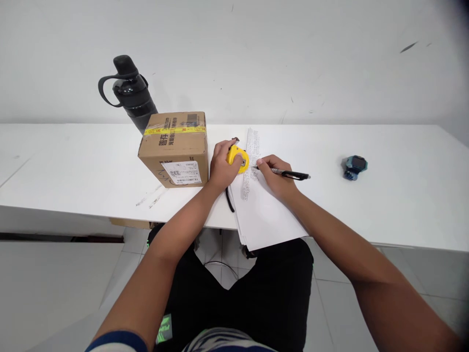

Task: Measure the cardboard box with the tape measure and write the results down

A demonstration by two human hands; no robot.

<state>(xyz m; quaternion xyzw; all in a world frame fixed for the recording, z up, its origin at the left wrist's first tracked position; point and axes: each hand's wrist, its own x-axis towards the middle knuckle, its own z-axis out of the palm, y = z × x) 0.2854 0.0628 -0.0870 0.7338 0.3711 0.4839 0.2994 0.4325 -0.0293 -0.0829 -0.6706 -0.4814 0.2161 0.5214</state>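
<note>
Yellow tape measure (242, 155): one, held upon the white tabletop (403, 195), between cardboard box and pen. Far left, a black bottle (134, 95), looped lid fitted, placed behind the box; contents hidden. Next, the cardboard box (172, 142), sealed across the top with yellow printed tape, white label (182, 172) affixed; contents not shown. Left hand (221, 168): curled about the tape measure, thumb laid over its casing. The casing is judged compact, stiff, fairly light, perhaps slightly slippery; best taken by its rounded sides. Below, a black strap (229, 200); attachment cannot be told. Then white paper (271, 220), more than one sheet, overhanging the near edge, densely marked along a strip, illegible; judged limp and easily creased, best steadied flat. Right hand (276, 178): pen (295, 174) pinched between thumb and fingers, point directed at the marks; contact cannot be confirmed. The pen is judged light and rigid, best gripped low. Far right, a blue-green watch-like item (354, 166), set well apart.
</note>
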